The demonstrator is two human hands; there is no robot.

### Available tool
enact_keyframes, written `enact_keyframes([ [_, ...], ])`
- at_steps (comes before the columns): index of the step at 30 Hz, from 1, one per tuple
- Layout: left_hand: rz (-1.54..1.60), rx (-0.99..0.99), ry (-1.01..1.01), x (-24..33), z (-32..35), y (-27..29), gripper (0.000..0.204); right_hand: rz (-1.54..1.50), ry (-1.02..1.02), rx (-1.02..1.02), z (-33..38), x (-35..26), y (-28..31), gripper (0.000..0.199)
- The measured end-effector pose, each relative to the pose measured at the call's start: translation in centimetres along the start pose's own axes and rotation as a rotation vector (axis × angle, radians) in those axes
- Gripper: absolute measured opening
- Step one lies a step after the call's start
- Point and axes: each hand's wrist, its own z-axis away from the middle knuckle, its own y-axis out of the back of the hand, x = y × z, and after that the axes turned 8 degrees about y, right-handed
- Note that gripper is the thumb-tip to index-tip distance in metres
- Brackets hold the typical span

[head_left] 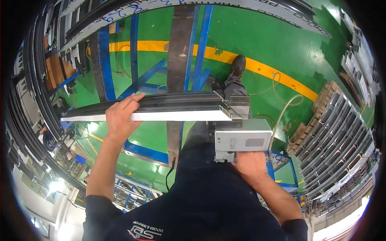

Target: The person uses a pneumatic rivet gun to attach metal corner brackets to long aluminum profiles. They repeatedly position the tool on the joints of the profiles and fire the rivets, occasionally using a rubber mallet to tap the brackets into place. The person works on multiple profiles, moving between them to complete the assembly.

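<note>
A long window-frame profile (177, 116), black with a white face, lies across in front of me. Its mitred right end sits at a metal bracket (239, 108) on a silver-grey machine box (243, 135). My left hand (122, 115) is closed around the profile left of its middle, fingers over the far black edge and thumb at the white side. At the near lower edge of the box rests my right hand (251, 165). Its fingers are hidden under the box, so their grip does not show.
Blue steel stands (104, 66) with a dark padded beam (179, 60) are beyond the profile. Another long wrapped profile (241, 10) crosses the far side. A pale hose (280, 120) runs from the machine over the green floor. Stacked profiles (333, 140) stand right.
</note>
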Motion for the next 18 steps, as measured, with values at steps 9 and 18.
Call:
enact_keyframes([
  [9,-0.028,0.022,-0.03,-0.6,0.6,-0.9,0.032,0.04,-0.046,-0.019,-1.0,0.4,-1.2,0.06],
  [18,-0.002,-0.062,0.035,-0.1,0.5,0.3,0.048,0.082,-0.01,-0.032,-0.6,-0.3,-0.9,0.06],
])
